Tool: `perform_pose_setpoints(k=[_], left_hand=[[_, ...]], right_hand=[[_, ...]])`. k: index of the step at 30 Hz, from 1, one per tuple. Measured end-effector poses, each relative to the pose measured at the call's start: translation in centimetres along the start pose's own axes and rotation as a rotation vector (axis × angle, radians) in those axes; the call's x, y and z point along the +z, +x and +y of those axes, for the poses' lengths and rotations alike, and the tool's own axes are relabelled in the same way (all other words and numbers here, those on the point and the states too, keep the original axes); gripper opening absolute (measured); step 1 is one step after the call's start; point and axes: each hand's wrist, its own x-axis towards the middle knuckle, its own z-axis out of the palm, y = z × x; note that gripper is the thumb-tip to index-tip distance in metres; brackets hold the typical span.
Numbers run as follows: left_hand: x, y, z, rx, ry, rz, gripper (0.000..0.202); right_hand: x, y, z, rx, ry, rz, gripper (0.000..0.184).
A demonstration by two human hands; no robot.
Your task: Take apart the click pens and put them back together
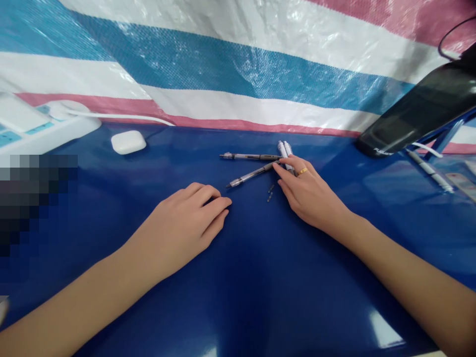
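Note:
My left hand (188, 223) lies palm down on the glossy blue table (260, 287), fingers loosely curled and together, holding nothing. My right hand (308, 191), with a gold ring on one finger, rests further back with its fingers stretched toward two grey pens. Its fingertips touch the rear end of the nearer pen (250, 175), which lies slanted. The farther pen (249, 156) lies level behind it. Two white pen caps or barrels (283, 148) stick out from behind my right fingers. Two tiny dark springs or tips (270, 193) lie on the table just left of that hand.
A white earbud case (128, 142) sits at the back left, beside a white power strip (33, 126) with its cable. A black device on a blue stand (416, 114) leans at the right, with another pen (429, 171) under it. A striped woven tarp (238, 59) backs the table.

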Motion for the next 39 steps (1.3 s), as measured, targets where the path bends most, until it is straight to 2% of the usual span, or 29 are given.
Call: perform_pose_setpoints(k=[6, 14, 19, 25, 33, 39], left_hand=[[0.08, -0.03, -0.20, -0.002, -0.011, -0.004, 0.025], [-0.03, -0.06, -0.09, -0.008, -0.006, -0.002, 0.026], [0.00, 0.08, -0.06, -0.003, 0.000, 0.006, 0.026], [0.00, 0.05, 0.04, -0.011, -0.001, -0.006, 0.025], [-0.08, -0.01, 0.01, -0.001, 0.005, 0.007, 0.024], [-0.11, 0.07, 0.00, 0.002, -0.006, 0.003, 0.025]], right_hand=[[0.33, 0.03, 0.25, -0.013, 0.007, -0.043, 0.038], [0.24, 0.04, 0.27, -0.045, 0.056, 0.018, 0.042], [0.32, 0.03, 0.25, 0.004, 0.089, 0.038, 0.038], [0.15, 0.35, 0.17, -0.028, 0.086, 0.030, 0.032], [0.55, 0.25, 0.41, 0.009, 0.116, 0.070, 0.037], [0.91, 0.41, 0.66, 0.028, 0.141, 0.091, 0.032]])
